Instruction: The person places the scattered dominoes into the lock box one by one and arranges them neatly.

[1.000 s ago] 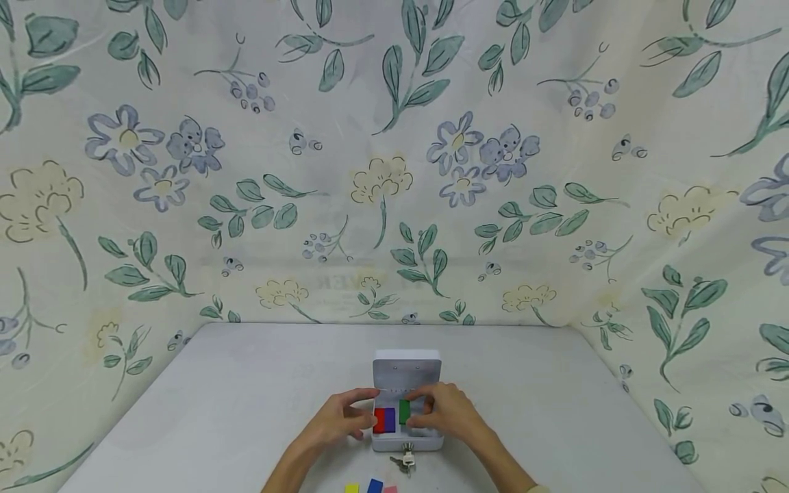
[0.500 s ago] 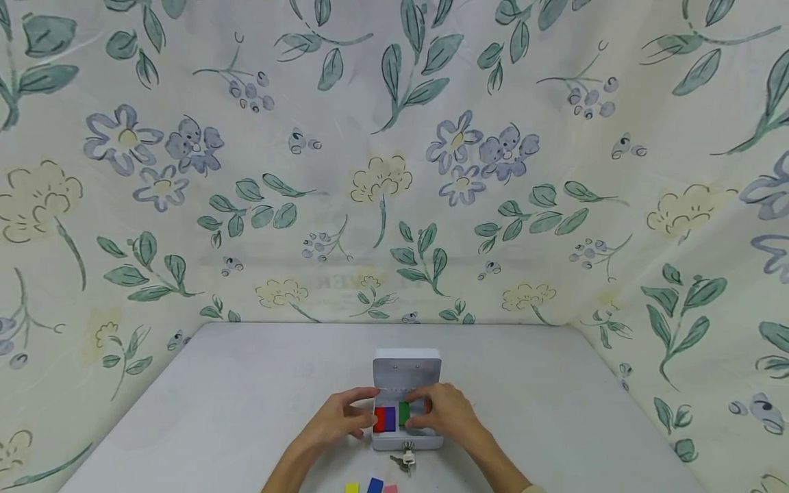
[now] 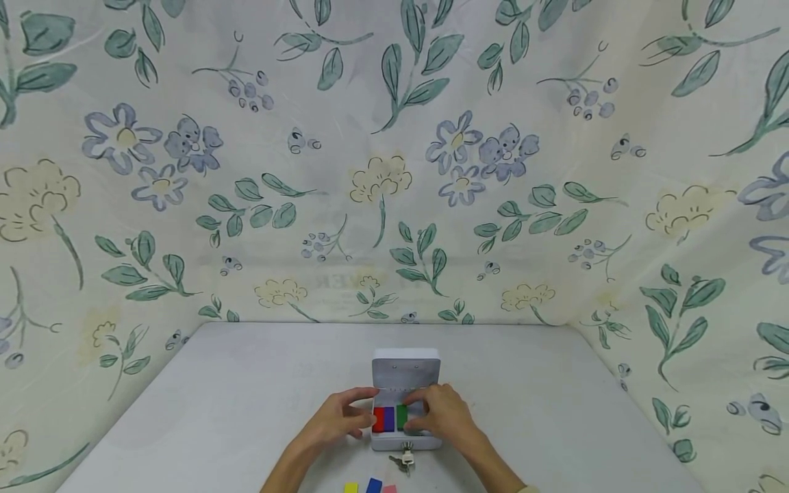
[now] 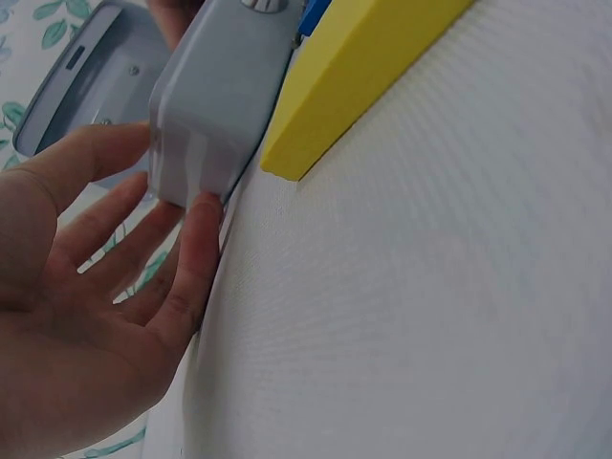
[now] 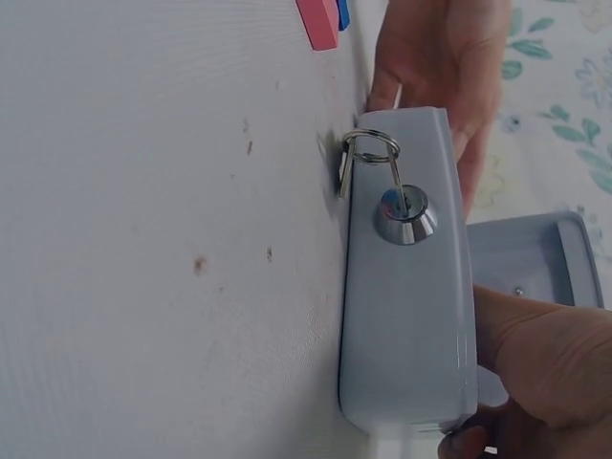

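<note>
A small grey metal cash box [image 3: 407, 444] stands on the table with its lid [image 3: 407, 371] raised. Inside, a red block [image 3: 379, 420] and a purple block [image 3: 389, 420] lie side by side at the left. Slightly right of them is a green block [image 3: 401, 418], a narrow gap between it and the purple one. My right hand [image 3: 446, 412] reaches into the box and pinches the green block with thumb and index finger. Spread fingers of my left hand [image 3: 335, 416] touch the box's left side [image 4: 186, 158]; the thumb is near the red block.
A ring of keys [image 3: 403, 462] hangs from the lock [image 5: 406, 215] on the box's front. Nearer the table's front edge lie a yellow block [image 3: 351, 487], a blue block [image 3: 374, 485] and a pink block [image 3: 390, 489]. Floral cloth [image 3: 394, 205] surrounds the table.
The green block has shifted slightly left toward the purple block, along with my right hand. My left hand and the box stay in place.
</note>
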Available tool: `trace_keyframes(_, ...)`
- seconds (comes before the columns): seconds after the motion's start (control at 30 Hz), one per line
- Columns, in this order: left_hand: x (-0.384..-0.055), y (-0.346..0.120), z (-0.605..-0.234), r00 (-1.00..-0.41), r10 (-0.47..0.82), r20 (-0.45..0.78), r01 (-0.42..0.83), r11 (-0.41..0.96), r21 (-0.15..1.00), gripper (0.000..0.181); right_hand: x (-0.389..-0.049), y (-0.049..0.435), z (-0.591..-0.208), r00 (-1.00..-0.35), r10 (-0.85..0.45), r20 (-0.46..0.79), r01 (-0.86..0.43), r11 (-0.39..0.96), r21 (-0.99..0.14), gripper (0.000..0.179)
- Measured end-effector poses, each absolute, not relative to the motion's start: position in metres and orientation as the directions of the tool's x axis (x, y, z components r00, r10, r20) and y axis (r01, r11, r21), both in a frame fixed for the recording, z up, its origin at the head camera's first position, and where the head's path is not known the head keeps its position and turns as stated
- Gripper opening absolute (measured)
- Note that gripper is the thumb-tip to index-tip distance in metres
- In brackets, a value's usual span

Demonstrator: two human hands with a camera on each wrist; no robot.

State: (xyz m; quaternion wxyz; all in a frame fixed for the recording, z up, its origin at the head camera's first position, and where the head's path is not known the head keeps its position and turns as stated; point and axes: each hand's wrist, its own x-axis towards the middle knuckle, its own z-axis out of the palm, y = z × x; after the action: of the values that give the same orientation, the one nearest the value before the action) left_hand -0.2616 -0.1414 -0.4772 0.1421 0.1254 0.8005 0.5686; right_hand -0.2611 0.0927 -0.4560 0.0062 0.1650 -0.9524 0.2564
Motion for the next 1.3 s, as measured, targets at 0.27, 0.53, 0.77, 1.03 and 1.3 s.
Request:
trace_keyframes(0.27, -0.2625, -0.1421, -0.478, -0.928, 0.364, -0.078, 0.046, 0.318, 0.947, 0.053, -0.2591, 0.0901, -0.4569, -0.941, -0.309, 0.137, -0.337, 0.835, -0.434, 0.033)
trace_keyframes(0.53, -0.2606, -0.1425, -0.4773, -0.929, 0.364, -0.067, 0.057, 0.317, 0.947, 0.053, -0.2576, 0.0895, -0.4587, -0.924, -0.327, 0.199, -0.381, 0.836, -0.394, 0.033)
trace_keyframes(0.77, -0.2619, -0.1434, -0.4782, -0.928, 0.365, -0.071, 0.051, 0.314, 0.948, 0.053, -0.2577, 0.0889, -0.4609, -0.928, -0.308, 0.208, -0.368, 0.846, -0.386, 0.035)
trace_keyframes(1.03, -0.2612, -0.1444, -0.4786, -0.926, 0.371, -0.071, 0.051, 0.309, 0.95, 0.054, -0.2578, 0.087, -0.4617, -0.934, -0.296, 0.202, -0.354, 0.848, -0.395, 0.037)
trace_keyframes(1.3, -0.2617, -0.1442, -0.4775, -0.924, 0.377, -0.069, 0.053, 0.303, 0.952, 0.053, -0.2579, 0.0922, -0.4583, -0.943, -0.298, 0.151, -0.333, 0.808, -0.486, 0.042)
